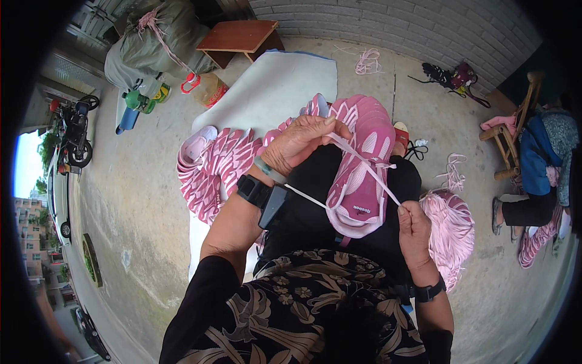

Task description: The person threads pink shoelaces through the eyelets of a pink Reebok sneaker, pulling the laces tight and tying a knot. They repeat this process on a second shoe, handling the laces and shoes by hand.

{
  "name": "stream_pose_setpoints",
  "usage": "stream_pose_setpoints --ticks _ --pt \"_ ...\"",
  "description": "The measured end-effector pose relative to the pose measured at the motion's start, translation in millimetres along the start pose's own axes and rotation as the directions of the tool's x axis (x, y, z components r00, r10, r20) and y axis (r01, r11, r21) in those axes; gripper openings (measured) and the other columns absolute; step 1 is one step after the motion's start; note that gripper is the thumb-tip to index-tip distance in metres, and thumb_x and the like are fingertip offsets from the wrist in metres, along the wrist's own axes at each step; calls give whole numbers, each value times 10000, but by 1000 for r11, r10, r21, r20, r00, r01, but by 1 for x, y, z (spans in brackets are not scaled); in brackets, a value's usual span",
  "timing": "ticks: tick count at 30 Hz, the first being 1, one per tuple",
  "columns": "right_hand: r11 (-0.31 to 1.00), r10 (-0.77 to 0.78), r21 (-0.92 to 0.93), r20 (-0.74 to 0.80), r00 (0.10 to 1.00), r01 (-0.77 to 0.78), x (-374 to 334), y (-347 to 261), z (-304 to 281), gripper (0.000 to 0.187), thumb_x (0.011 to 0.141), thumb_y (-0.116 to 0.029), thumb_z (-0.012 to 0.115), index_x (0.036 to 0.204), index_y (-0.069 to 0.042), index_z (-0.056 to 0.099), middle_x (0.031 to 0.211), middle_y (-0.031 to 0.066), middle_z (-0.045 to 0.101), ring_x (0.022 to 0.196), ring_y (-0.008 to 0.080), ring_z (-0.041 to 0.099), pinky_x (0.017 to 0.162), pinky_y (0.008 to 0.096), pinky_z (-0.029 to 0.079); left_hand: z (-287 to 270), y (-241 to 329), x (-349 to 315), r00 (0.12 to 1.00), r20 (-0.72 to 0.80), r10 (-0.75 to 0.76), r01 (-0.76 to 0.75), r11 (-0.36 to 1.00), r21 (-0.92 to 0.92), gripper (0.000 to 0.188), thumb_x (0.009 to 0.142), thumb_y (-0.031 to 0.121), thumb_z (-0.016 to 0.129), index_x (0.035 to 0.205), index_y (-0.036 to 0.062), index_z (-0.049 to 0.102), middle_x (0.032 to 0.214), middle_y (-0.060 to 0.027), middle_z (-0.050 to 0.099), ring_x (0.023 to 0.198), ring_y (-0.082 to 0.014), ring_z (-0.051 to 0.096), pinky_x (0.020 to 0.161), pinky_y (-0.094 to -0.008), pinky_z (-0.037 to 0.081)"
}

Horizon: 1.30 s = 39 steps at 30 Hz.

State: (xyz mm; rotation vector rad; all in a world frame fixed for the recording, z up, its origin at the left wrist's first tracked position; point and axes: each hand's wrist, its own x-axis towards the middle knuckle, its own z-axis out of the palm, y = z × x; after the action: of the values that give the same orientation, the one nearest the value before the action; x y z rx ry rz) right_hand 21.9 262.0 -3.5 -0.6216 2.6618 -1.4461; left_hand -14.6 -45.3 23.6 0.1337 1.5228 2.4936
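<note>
A pink and white shoe upper [356, 197] lies over my lap, its opening toward me. A pale pink shoelace [381, 179] is threaded at its far end and stretched between my hands. My left hand [306, 141] pinches one length of the lace above the upper's left side. On the right, my right hand [414, 233] is closed on the other length, pulling it taut beside the upper. More pink uppers [209, 173] sit nested in a curved row to the left. A thick bundle of pink laces [450, 235] hangs by my right knee.
A white sheet [285, 76] covers the floor ahead. Beyond stand a brown wooden stool [237, 37], a large grey-green sack [159, 47] and plastic bottles [209, 90]. At right, another person [536, 164] sits near a wooden chair [509, 136]. Loose laces [367, 62] lie by the brick wall.
</note>
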Motion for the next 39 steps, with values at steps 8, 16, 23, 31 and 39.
stream_pose_setpoints --ticks 8,16,23,31,39 --pt "992 122 -18 -148 981 -126 -89 -5 -52 77 901 -95 498 855 -33 506 623 54 484 523 133 425 488 275 357 13 -22 8 997 -34 -72 75 991 113 140 789 144 657 877 34 655 1069 -90 588 998 -173 547 925 -311 384" --pt "904 302 -264 -159 940 -336 -207 8 -114 112 910 -80 425 832 -8 458 637 130 441 515 213 367 467 346 310 28 -51 18 992 63 112 -119 621 775 223 607 -5 693 775 79 573 1098 -47 471 1059 -173 465 887 -297 378" --pt "897 276 -402 189 942 -182 -200 48 -108 111 891 -149 466 852 -53 503 693 151 561 568 355 547 510 398 438 30 -59 11 983 -40 179 -91 663 743 288 639 -30 635 890 75 543 1040 -45 496 993 -182 488 807 -256 399" --pt "990 -94 -105 -21 995 91 13 5 -12 337 775 -133 660 1054 -18 510 765 135 566 699 282 582 627 350 463 66 -54 14 875 33 483 -146 199 969 248 634 -7 575 862 49 493 970 -114 531 918 -310 492 780 -375 400" --pt "994 -56 92 53 997 51 79 5 30 271 798 -245 655 834 -19 510 640 130 543 554 230 523 530 320 425 45 -47 18 847 -89 524 -27 209 978 156 686 1 581 824 42 521 830 -114 559 795 -296 541 715 -374 433"
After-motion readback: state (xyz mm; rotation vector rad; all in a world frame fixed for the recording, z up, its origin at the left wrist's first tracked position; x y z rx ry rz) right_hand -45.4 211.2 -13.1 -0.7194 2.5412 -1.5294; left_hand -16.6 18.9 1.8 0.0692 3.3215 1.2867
